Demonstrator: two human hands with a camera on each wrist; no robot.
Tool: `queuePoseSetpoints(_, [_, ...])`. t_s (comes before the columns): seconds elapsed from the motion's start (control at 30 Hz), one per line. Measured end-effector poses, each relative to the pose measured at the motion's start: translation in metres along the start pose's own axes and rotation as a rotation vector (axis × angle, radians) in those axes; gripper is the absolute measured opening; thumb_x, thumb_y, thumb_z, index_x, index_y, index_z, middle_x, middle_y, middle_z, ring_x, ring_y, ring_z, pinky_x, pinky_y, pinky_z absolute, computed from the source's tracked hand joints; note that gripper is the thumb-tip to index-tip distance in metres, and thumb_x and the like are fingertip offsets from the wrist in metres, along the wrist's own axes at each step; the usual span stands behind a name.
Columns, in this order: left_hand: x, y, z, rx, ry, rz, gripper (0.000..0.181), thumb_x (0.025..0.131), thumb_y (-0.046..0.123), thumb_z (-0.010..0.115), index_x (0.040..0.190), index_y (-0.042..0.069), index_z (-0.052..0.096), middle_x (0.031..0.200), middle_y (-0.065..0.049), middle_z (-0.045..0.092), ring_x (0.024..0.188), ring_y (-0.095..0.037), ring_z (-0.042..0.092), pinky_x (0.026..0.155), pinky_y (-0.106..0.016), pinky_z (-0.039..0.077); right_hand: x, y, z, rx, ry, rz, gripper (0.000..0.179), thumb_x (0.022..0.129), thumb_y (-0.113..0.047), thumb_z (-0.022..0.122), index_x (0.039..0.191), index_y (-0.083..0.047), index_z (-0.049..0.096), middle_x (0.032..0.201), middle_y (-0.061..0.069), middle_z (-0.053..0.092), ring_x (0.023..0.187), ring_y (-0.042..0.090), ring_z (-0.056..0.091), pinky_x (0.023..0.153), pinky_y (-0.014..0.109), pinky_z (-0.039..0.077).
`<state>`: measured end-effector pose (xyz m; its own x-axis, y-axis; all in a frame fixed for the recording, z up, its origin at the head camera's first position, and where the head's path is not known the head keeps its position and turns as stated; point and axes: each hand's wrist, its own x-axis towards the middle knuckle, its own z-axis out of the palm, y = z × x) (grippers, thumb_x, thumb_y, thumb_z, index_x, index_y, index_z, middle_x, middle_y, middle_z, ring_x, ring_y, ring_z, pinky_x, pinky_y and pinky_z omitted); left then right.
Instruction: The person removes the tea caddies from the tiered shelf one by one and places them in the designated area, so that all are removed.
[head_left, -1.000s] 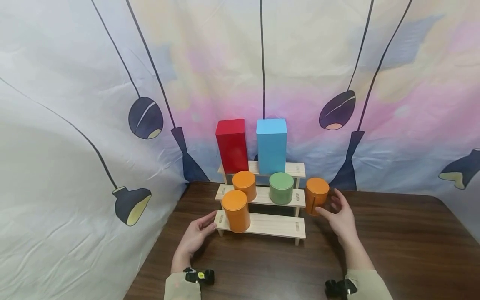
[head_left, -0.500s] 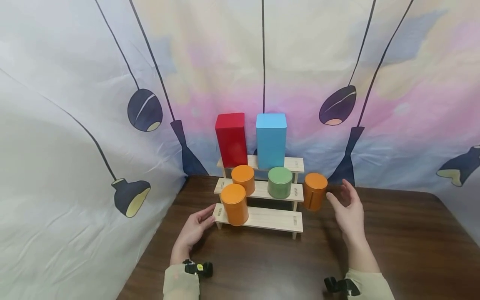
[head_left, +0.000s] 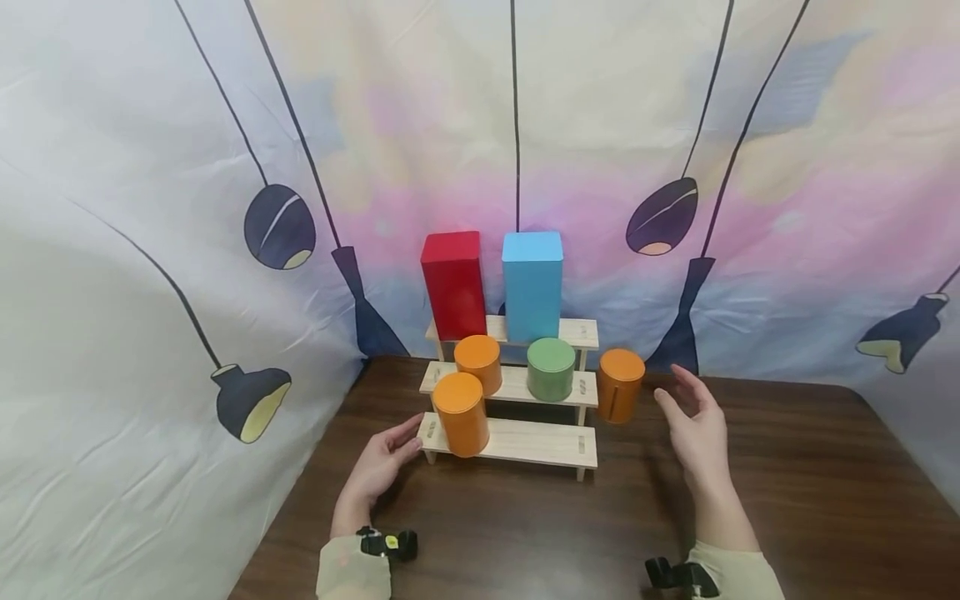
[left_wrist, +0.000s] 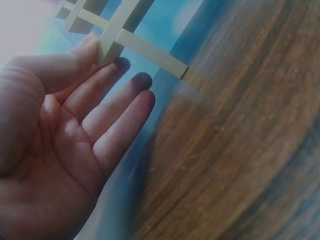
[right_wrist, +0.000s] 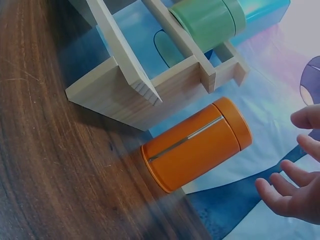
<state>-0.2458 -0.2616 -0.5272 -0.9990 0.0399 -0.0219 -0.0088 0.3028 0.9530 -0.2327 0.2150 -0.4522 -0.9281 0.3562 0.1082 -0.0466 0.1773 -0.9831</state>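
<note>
My left hand holds the left end of the lowest step of a three-step wooden display stand. In the left wrist view, the thumb and forefinger pinch that plank end while the other fingers extend below. Just right of the stand, an orange tin with a seam down its side stands upright on the table. My right hand is apart from this tin, fingers spread and relaxed, holding nothing. Another orange tin stands on the lowest step; a third orange tin and a green tin occupy the middle one.
On the top step stand a tall red box and a tall light-blue box. A cloth backdrop with printed lamps hangs behind and left of the dark wooden table.
My right hand has let go of the orange tin beside the stand and drawn back to the right. The left hand stays at the stand's end. The head view has shifted slightly.
</note>
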Motion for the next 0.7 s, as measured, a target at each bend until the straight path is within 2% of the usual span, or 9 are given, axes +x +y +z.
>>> queuePoseSetpoints(0.33, [-0.0071,-0.0015,0.0017,-0.014,0.006,-0.019,0.051,0.106,0.013,0.069,0.154,0.007,0.058,0.157,-0.013,0.056,0.144,-0.031,0.054,0.119,-0.051,0.043,-0.0042,-0.0004,-0.0012,-0.013,-0.017,0.012,0.056,0.108,-0.027,0.066,0.16,-0.014,0.051,0.165,0.012,0.045,0.153,0.03,0.039,0.121,0.057,0.038])
queuePoseSetpoints(0.6, [-0.0036,-0.0055,0.0021,-0.045,-0.013,0.035,0.051,0.106,0.012,0.068,0.155,0.006,0.057,0.156,-0.012,0.057,0.141,-0.027,0.056,0.112,-0.036,0.051,-0.0029,0.001,-0.0007,-0.017,-0.001,0.002,0.053,0.108,-0.027,0.065,0.158,-0.012,0.054,0.162,0.012,0.049,0.151,0.028,0.041,0.121,0.055,0.038])
queuePoseSetpoints(0.7, [-0.0018,-0.0048,0.0007,-0.045,-0.017,0.053,0.051,0.106,0.013,0.069,0.155,0.007,0.056,0.156,-0.012,0.057,0.141,-0.026,0.057,0.111,-0.033,0.051,-0.0026,-0.0005,0.0009,-0.013,0.011,-0.012,0.051,0.109,-0.027,0.065,0.156,-0.01,0.055,0.159,0.012,0.052,0.148,0.027,0.043,0.118,0.05,0.041])
